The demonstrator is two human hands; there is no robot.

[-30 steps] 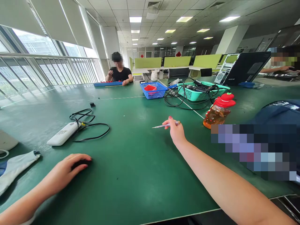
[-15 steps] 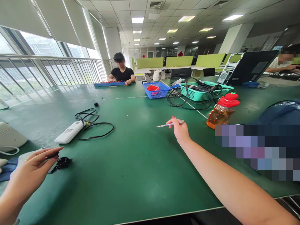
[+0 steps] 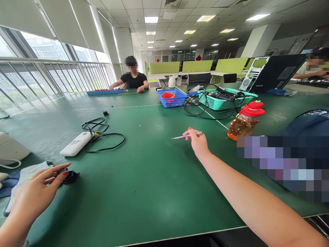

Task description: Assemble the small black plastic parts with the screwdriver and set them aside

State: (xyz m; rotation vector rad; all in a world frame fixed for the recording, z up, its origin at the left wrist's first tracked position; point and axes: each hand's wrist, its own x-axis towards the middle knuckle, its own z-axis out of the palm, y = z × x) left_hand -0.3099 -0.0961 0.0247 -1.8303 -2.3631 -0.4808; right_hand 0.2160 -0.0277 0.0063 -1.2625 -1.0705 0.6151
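Note:
My left hand is at the left of the green table, its thumb and fingers closed around a small dark piece they mostly hide. Against the fingertips lies a black plastic part on the tabletop; its kind I cannot make out. In my right hand is a slim screwdriver with a clear purplish handle. Its thin metal shaft points left, above the table's middle. A white power bank lies beyond my left hand, with a looped black cable by it.
A red-lidded bottle stands right of my right hand. Farther back are a blue basket and a green basket heaped with cables. A person sits across the table by a blue tray. Folded cloth lies at left.
My left hand has come down onto the black part, with the small dark piece now more hidden. My right hand stays nearly still. The person opposite has slid the blue tray leftward.

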